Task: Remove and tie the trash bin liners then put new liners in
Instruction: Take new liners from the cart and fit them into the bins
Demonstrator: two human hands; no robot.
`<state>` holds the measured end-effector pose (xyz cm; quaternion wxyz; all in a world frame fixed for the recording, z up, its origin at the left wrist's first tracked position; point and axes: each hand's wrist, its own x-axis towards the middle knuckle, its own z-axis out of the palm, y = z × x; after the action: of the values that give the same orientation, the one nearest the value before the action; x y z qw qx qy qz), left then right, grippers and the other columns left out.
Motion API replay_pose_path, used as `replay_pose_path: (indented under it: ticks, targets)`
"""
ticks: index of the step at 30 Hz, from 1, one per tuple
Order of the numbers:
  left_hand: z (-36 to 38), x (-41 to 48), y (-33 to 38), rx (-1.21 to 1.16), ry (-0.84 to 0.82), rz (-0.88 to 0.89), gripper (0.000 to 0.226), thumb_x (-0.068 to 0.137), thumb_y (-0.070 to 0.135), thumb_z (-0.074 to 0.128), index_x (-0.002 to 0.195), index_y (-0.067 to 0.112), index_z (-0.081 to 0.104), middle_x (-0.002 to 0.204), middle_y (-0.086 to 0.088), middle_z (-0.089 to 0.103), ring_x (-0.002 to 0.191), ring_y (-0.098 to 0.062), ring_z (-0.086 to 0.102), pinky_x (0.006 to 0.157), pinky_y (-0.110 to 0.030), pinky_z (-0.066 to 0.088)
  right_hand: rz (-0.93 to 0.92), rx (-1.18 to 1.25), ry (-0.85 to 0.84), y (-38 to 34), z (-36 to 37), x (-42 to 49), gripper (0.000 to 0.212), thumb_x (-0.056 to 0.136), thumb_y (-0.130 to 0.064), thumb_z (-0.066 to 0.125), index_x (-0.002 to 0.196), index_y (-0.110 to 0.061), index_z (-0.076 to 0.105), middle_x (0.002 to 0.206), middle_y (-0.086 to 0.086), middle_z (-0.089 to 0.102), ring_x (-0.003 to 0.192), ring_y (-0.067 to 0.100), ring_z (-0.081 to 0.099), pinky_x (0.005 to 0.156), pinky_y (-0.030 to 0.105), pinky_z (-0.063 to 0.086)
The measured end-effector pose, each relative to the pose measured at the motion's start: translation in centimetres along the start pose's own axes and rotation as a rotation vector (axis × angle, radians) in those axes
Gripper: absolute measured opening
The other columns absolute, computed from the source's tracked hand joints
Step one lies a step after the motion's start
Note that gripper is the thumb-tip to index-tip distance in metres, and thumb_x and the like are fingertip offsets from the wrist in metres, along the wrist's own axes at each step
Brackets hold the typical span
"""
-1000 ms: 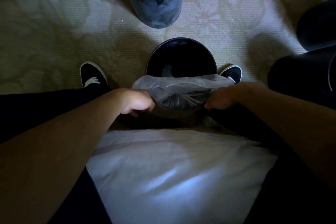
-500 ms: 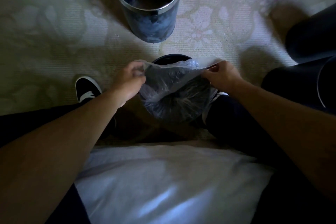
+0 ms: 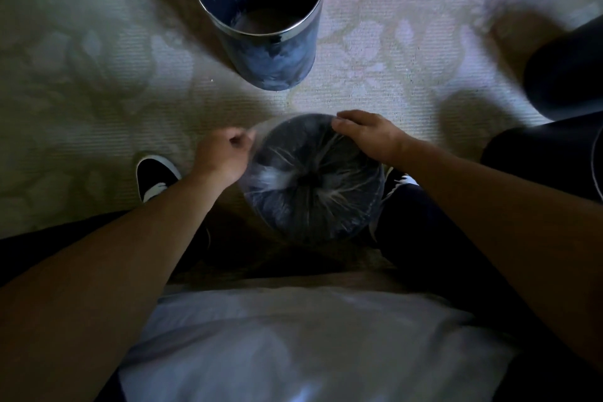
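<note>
**Hands seating a liner over the near bin's rim**

The left hand [image 3: 225,153] is curled tight, pinching the edge of the clear liner [image 3: 293,183] at about 9 o'clock on the bin [image 3: 346,225]. The right hand [image 3: 368,137] lies nearly flat, fingers laid over the rim at about 1 o'clock and pressing the film down, gripping nothing that I can see.

The liner spans the bin's whole mouth, its creases running in to a dark centre, so it looks dropped inside with its edge drawn out all round. The bin stands on the carpet [image 3: 98,75] between the person's shoes; the left shoe [image 3: 156,176] is at 9 o'clock.

By my reading this bin is in the last step, with the edge only needing to be folded down and smoothed round the rim. No tied-off old bag is in view.

At 12 o'clock a far bin [image 3: 261,52] stands open with pale streaks on its inner wall; whether that is a liner I cannot tell. At 3 o'clock lie two dark bins [image 3: 554,157], dim and unreadable, possibly still to be done. A white cloth [image 3: 293,336] fills 6 o'clock.
</note>
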<state>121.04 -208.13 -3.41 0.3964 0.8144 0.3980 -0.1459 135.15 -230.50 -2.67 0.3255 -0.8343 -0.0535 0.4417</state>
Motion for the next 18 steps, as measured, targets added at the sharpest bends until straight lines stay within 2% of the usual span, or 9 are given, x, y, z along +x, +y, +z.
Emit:
replay_pose_path:
  ticks: [2, 5, 7, 9, 11, 12, 14, 16, 18]
  targets:
    - [-0.3, 0.5, -0.5, 0.106, -0.013, -0.083, 0.03, 0.102, 0.037, 0.054, 0.1, 0.013, 0.071, 0.1, -0.011, 0.071, 0.092, -0.028, 0.064, 0.07, -0.03, 0.043, 0.068, -0.075, -0.022, 0.5, -0.2, -0.2, 0.054, 0.096, -0.064, 0.049, 0.128, -0.023, 0.067, 0.13, 0.004, 0.064, 0.121, 0.026, 0.059, 0.109, 0.041, 0.044]
    - [-0.7, 0.4, -0.8, 0.389, -0.065, -0.063, 0.022, 0.097, 0.026, 0.059, 0.113, 0.013, 0.066, 0.117, -0.016, 0.068, 0.108, -0.035, 0.062, 0.087, -0.038, 0.051, 0.111, -0.292, -0.005, 0.8, -0.4, -0.9, 0.063, 0.103, -0.06, 0.034, 0.126, -0.01, 0.064, 0.132, 0.016, 0.061, 0.123, 0.035, 0.055, 0.102, 0.038, 0.042]
    - [-1.0, -0.3, -0.3, 0.472, 0.016, -0.011, 0.031, 0.091, 0.019, 0.062, 0.122, 0.014, 0.056, 0.123, -0.018, 0.061, 0.116, -0.04, 0.057, 0.095, -0.045, 0.05, 0.031, -0.435, 0.103, 0.5, -0.5, -1.4, 0.057, 0.105, -0.054, 0.034, 0.126, -0.008, 0.061, 0.13, 0.02, 0.06, 0.121, 0.037, 0.055, 0.093, 0.038, 0.041]
    - [-1.4, -1.0, 0.8, 0.527, 0.19, 0.189, 0.036, 0.087, 0.017, 0.064, 0.121, 0.013, 0.053, 0.119, -0.018, 0.057, 0.112, -0.039, 0.055, 0.092, -0.048, 0.049, -0.112, -0.55, 0.266, -0.3, -0.7, -2.0, 0.048, 0.103, -0.05, 0.042, 0.129, -0.014, 0.059, 0.132, 0.017, 0.057, 0.12, 0.037, 0.054, 0.094, 0.041, 0.044]
    - [-1.2, -1.5, 2.3, 0.62, 0.263, 0.594, 0.027, 0.083, 0.015, 0.065, 0.109, 0.011, 0.057, 0.107, -0.015, 0.057, 0.102, -0.034, 0.054, 0.083, -0.044, 0.046, -0.334, -0.736, 0.341, -1.2, -1.1, -2.3, 0.037, 0.099, -0.039, 0.049, 0.127, -0.017, 0.059, 0.129, 0.013, 0.056, 0.119, 0.035, 0.052, 0.098, 0.044, 0.043]
    - [-0.9, -1.7, 2.9, 0.642, 0.228, 0.784, 0.024, 0.08, 0.013, 0.066, 0.103, 0.01, 0.059, 0.101, -0.013, 0.056, 0.097, -0.032, 0.053, 0.078, -0.042, 0.045, -0.454, -0.822, 0.316, -1.7, -1.1, -2.5, 0.034, 0.096, -0.035, 0.05, 0.123, -0.017, 0.061, 0.123, 0.013, 0.059, 0.115, 0.035, 0.053, 0.097, 0.045, 0.044]
    - [0.2, -2.2, 3.8, 0.714, 0.046, 1.015, 0.023, 0.077, 0.015, 0.068, 0.099, 0.011, 0.063, 0.096, -0.01, 0.058, 0.093, -0.03, 0.056, 0.076, -0.04, 0.048, -0.645, -0.997, 0.192, -2.4, -0.9, -3.0, 0.032, 0.089, -0.032, 0.051, 0.112, -0.017, 0.068, 0.108, 0.011, 0.065, 0.103, 0.035, 0.06, 0.091, 0.045, 0.047]
    - [1.5, -3.1, 4.1, 0.913, -0.126, 1.112, 0.03, 0.08, 0.023, 0.068, 0.109, 0.018, 0.066, 0.104, -0.005, 0.063, 0.102, -0.028, 0.059, 0.089, -0.041, 0.05, -0.777, -1.17, 0.059, -2.2, 0.0, -3.3, 0.026, 0.084, -0.032, 0.057, 0.102, -0.021, 0.072, 0.101, 0.005, 0.068, 0.096, 0.03, 0.066, 0.087, 0.043, 0.05]
    - [2.4, -4.0, 3.7, 1.122, -0.266, 1.086, 0.042, 0.087, 0.03, 0.064, 0.128, 0.023, 0.06, 0.127, -0.002, 0.062, 0.128, -0.027, 0.051, 0.112, -0.042, 0.036, -0.855, -1.231, -0.089, -1.2, 1.3, -3.6, 0.032, 0.087, -0.033, 0.052, 0.108, -0.022, 0.073, 0.113, 0.003, 0.07, 0.111, 0.029, 0.065, 0.095, 0.043, 0.048]
